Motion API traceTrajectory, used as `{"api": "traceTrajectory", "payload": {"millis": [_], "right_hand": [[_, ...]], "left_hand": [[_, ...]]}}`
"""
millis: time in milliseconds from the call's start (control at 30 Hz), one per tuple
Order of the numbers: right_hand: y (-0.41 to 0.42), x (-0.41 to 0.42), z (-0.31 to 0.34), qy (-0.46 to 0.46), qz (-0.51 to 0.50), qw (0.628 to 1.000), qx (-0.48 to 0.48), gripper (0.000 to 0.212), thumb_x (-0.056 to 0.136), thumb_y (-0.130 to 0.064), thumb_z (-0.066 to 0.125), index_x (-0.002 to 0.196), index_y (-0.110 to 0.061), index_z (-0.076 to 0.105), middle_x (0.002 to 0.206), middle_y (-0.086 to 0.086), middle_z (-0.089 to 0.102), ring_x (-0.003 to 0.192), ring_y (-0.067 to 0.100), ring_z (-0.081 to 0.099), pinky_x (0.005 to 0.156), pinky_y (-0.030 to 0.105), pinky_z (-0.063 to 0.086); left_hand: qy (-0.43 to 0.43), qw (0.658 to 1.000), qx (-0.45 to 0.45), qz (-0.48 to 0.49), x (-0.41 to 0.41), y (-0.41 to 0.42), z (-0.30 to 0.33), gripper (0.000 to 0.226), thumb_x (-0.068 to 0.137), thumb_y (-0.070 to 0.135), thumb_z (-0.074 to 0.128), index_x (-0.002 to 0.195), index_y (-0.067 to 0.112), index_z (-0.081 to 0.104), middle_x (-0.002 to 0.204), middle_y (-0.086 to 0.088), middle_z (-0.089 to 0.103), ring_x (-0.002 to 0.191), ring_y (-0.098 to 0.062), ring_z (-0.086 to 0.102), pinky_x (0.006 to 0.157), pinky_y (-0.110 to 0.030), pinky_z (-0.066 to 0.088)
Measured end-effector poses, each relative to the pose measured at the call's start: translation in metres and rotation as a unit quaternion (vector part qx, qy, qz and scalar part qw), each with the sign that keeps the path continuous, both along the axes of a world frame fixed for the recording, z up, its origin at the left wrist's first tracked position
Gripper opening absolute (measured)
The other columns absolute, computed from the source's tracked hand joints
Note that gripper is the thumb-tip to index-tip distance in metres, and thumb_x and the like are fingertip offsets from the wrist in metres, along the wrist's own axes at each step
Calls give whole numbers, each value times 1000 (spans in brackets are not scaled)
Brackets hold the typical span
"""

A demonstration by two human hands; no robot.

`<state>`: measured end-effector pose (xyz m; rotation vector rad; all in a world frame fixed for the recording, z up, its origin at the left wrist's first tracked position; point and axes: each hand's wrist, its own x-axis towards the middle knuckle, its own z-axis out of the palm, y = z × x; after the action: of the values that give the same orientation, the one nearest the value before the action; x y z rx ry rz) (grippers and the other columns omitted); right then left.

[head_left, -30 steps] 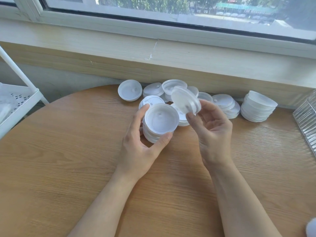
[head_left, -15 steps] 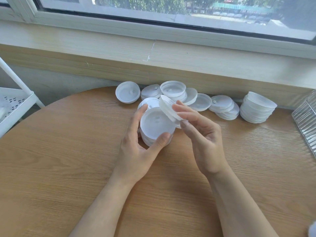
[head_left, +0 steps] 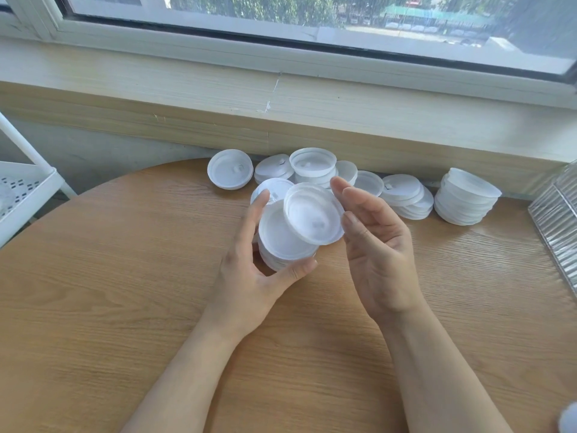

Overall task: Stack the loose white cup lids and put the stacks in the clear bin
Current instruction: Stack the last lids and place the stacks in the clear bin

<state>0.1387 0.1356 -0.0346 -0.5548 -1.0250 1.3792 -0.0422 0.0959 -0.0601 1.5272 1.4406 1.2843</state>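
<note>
Near the middle of the round wooden tabletop (head_left: pixel 125 307), the left hand (head_left: pixel 249 276) is gripping a stack of lids (head_left: pixel 281 245) between thumb and fingers. The right hand (head_left: pixel 374 245), fingers relaxed and nearly straight, is touching one tilted lid (head_left: pixel 312 218) that is leaning on the stack's top. Behind them, loose white lids (head_left: pixel 230 169) are lying along the far edge, with a finished lid stack (head_left: pixel 465 196) toward the far right. At the right edge the clear bin (head_left: pixel 559 220) is showing only partly; I cannot tell its contents.
</note>
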Motion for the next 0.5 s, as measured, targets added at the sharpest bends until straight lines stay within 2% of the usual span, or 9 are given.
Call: {"api": "traceTrajectory", "payload": {"millis": [100, 333, 500], "right_hand": [[1, 1, -1, -10, -4, 1000, -3, 31, 92, 5, 65, 117, -11, 73, 138, 11, 68, 139, 23, 57, 117, 35, 44], [2, -1, -8, -86, -33, 996, 14, 36, 94, 5, 64, 128, -7, 66, 135, 10, 70, 136, 23, 59, 117, 36, 42], [5, 1, -14, -128, -46, 991, 17, 36, 97, 11, 62, 130, -2, 65, 127, 14, 72, 129, 26, 63, 115, 42, 46]], "left_hand": [[10, 1000, 3, -6, 0, 1, -2, 102, 75, 61, 86, 159, 46, 29, 151, 24, 52, 143, -6, 48, 117, -46, 42], [9, 1000, 14, -5, 1, 2, -4, 90, 82, 67, 74, 158, 43, 33, 153, 25, 49, 144, -6, 46, 116, -48, 43], [-7, 999, 34, -3, 3, 2, -2, 79, 90, 60, 68, 159, 39, 35, 153, 21, 51, 141, -8, 50, 113, -45, 47]]}}
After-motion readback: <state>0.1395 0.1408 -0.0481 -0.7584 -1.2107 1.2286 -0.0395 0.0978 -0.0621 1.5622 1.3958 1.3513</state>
